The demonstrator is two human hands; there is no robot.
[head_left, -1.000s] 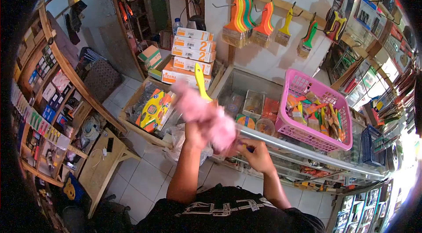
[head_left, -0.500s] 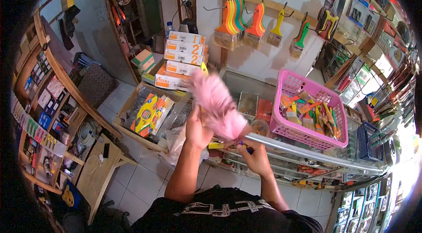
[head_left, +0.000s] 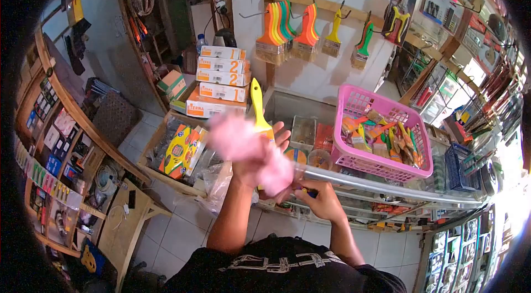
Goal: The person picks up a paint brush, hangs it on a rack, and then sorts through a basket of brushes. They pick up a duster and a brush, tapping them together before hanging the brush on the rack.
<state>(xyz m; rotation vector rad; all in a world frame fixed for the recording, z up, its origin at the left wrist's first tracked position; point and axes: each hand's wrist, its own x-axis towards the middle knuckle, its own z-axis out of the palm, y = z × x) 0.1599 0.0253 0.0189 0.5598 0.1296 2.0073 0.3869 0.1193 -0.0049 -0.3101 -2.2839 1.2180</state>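
A yellow-handled paintbrush (head_left: 258, 106) stands upright in my left hand (head_left: 247, 173), whose fingers show behind it and whose palm is partly covered. Blurred by motion, a pink fluffy duster (head_left: 238, 141) lies across the lower part of the brush and my left palm. My right hand (head_left: 322, 200) is closed around the duster's dark handle, just right of the pink part. To the right, a pink plastic basket (head_left: 381, 167) holds several paintbrushes with coloured handles.
The glass counter (head_left: 359, 181) runs rightward under the basket. White and orange boxes (head_left: 221, 78) are stacked at the left, behind an open carton with yellow packs (head_left: 184, 149). Several paintbrushes (head_left: 274, 30) hang from wall hooks. A wooden bench (head_left: 124, 221) stands lower left.
The pink duster has moved left and down, uncovering more of the yellow brush and the fingers of my left hand. The view has shifted slightly, so the background sits further left.
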